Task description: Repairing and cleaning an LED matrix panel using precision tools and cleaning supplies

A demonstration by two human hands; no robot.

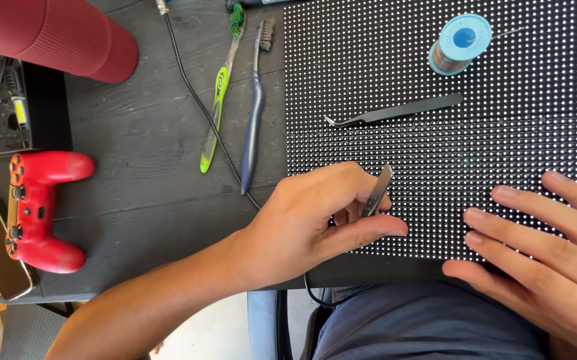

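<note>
Tweezers sit pinched in the left hand grip, tips down on the dotted LED panel at 6 o'clock. Right hand lies open and flat at 4 o'clock, holding nothing. Second tweezers lie at 12 o'clock.

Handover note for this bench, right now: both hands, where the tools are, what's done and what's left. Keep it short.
Left hand: pinching metal tweezers, tips down on the dotted panel.
Right hand: flat on the panel's lower right, holding nothing.
Second tweezers and a solder spool lie on the panel, untouched.
Two toothbrushes and a black cable lie on the table left of the panel; a red game controller sits further left.
Done or left: the picture does not show which spots have been worked.
</note>
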